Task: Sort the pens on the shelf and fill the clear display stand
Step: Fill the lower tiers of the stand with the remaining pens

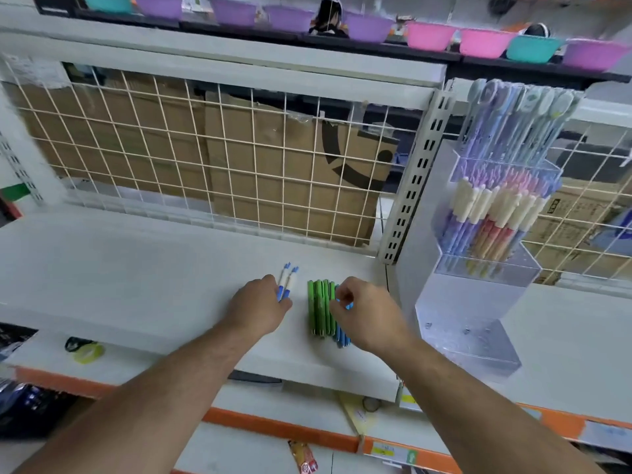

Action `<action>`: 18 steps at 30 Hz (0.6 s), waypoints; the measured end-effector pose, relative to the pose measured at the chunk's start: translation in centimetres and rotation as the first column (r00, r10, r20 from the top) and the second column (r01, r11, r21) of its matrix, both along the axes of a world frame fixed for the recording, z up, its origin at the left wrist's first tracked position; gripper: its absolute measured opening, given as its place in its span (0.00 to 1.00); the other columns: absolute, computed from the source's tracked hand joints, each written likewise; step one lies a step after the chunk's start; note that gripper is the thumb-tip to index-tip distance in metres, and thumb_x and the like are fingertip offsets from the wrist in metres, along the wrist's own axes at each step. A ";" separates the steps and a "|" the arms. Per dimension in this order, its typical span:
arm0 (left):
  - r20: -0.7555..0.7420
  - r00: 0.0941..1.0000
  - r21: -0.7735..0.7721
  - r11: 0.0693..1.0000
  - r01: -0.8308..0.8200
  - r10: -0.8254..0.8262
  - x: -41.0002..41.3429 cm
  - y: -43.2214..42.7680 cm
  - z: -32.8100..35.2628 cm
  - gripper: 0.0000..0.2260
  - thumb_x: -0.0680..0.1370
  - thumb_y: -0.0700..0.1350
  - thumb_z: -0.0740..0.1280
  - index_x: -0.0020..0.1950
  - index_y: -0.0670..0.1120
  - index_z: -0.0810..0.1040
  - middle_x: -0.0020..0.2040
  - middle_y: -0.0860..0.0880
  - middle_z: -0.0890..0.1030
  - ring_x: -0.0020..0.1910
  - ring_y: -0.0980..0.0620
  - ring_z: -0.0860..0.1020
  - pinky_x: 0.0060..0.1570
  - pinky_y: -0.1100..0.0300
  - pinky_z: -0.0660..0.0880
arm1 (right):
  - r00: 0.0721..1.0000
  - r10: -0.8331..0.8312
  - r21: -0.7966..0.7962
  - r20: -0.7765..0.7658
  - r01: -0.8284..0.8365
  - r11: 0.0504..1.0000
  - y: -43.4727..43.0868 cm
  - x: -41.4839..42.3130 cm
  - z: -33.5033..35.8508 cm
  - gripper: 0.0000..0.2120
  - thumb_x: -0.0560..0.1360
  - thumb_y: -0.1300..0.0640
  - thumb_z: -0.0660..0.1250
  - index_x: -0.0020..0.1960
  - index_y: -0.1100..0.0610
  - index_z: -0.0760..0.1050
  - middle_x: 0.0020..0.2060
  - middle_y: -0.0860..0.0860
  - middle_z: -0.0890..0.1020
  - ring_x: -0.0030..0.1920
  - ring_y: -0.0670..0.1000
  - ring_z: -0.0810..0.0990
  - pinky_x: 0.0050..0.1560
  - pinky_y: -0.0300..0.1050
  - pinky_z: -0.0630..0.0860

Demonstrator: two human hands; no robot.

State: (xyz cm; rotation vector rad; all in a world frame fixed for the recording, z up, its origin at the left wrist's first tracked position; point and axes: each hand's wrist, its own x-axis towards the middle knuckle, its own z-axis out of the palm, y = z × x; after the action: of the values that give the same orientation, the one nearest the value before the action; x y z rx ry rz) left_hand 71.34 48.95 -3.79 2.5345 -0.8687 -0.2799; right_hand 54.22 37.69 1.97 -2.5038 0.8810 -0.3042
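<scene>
On the white shelf [136, 268] lies a row of green pens [319, 307] with blue pens [342, 336] beside them on the right. My left hand [260, 306] grips two white-and-blue pens [287, 282], whose tips point away from me. My right hand [366, 313] hovers over the blue pens, its fingers pinching one of them. The clear display stand [478, 285] stands to the right; its upper tiers hold pastel pens, and its lower tiers look empty.
A white wire grid [205, 148] backs the shelf, with cardboard boxes behind it. Coloured plastic bowls [427, 34] line the top shelf. A roll of yellow tape [87, 352] lies on a lower shelf at the left. An orange shelf edge [307, 429] runs below.
</scene>
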 end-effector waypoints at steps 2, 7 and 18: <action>0.034 0.999 0.055 0.998 0.015 -0.017 0.3 -0.3 0.0 0.14 0.76 0.56 0.67 0.50 0.46 0.71 0.41 0.48 0.82 0.40 0.48 0.80 0.36 0.56 0.72 | 1.000 -0.010 0.007 -0.013 0.010 1.000 0.0 0.3 0.1 0.06 0.78 0.50 0.66 0.51 0.52 0.77 0.46 0.47 0.83 0.44 0.52 0.81 0.46 0.52 0.81; 0.066 0.998 0.181 0.983 0.005 -0.018 0.8 -1.2 0.9 0.04 0.77 0.44 0.65 0.49 0.47 0.71 0.42 0.50 0.75 0.39 0.47 0.76 0.37 0.59 0.70 | 0.999 -0.035 0.015 -0.002 0.035 0.999 -0.2 1.0 0.3 0.06 0.78 0.50 0.67 0.52 0.51 0.78 0.47 0.46 0.82 0.43 0.52 0.81 0.44 0.51 0.82; 0.024 0.999 0.233 0.972 0.028 -0.034 1.2 -1.8 1.9 0.04 0.76 0.45 0.63 0.42 0.50 0.71 0.38 0.52 0.74 0.37 0.50 0.76 0.31 0.61 0.67 | 0.999 -0.054 -0.006 -0.001 0.054 0.999 -0.5 0.6 0.1 0.05 0.77 0.51 0.67 0.48 0.51 0.78 0.42 0.46 0.83 0.42 0.51 0.81 0.43 0.51 0.82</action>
State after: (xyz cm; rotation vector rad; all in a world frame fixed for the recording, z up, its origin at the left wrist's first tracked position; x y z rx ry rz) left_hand 72.55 47.20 -1.93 2.7479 -0.9356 -0.3770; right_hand 54.85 37.16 2.08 -2.4886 0.9504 -0.3234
